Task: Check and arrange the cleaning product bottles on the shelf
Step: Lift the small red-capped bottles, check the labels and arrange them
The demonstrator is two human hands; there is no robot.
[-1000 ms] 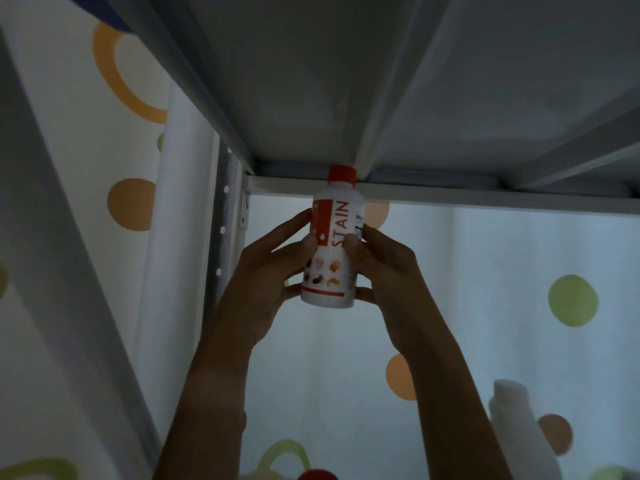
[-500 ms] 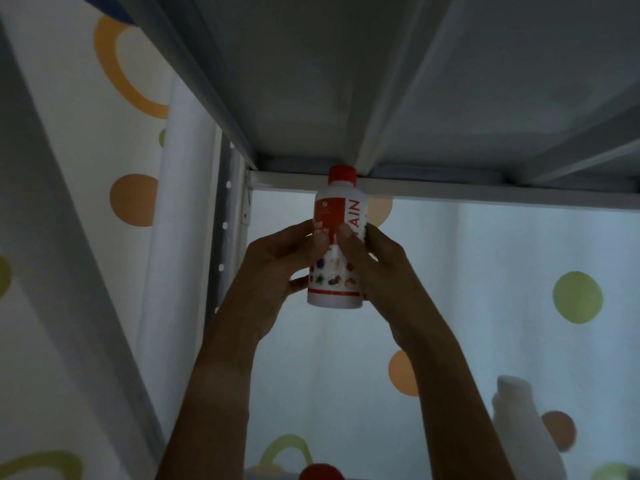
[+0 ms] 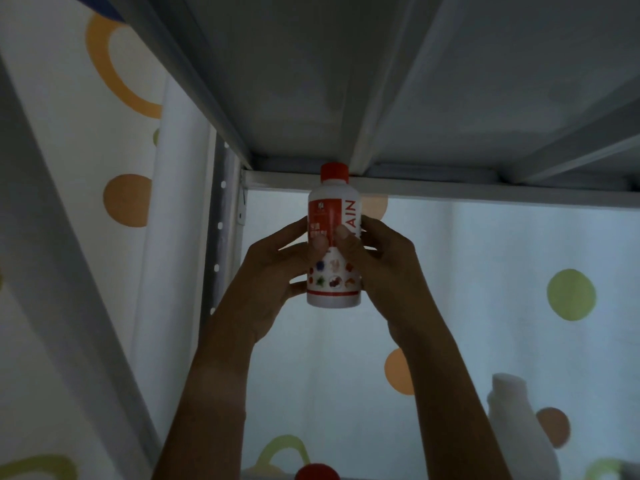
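Both hands hold one white stain-remover bottle [image 3: 333,247] up in front of the face, upright, its red cap [image 3: 334,172] just under the front rail of the upper shelf [image 3: 450,194]. The left hand [image 3: 273,271] has its fingers curled round the bottle's left side with the thumb laid on the front of the label; the right hand [image 3: 384,268] mirrors it, fingers wrapped behind and thumb pressed on the label. So each grip is closed on the bottle, and the bottle sits between the two palms, clear of any shelf surface.

What has changed over the last second: the bottle has been turned about its long axis. The word down the label read in full a second ago; now only its last letters show at the right edge, and the red panel with small print and the row of coloured stain pictures has come round to face the camera. The thumbs have walked toward each other to do this, and now nearly meet on the label. The bottle's height has barely altered.

For the task, this reads as the checking step under way, the label being inspected rather than the bottle being placed. Arranging is not yet begun for this one.

Below the grip, at the frame's bottom edge, a second red cap [image 3: 317,472] shows; below and to the right a plain white bottle [image 3: 516,427] stands against the spotted curtain [image 3: 571,294]
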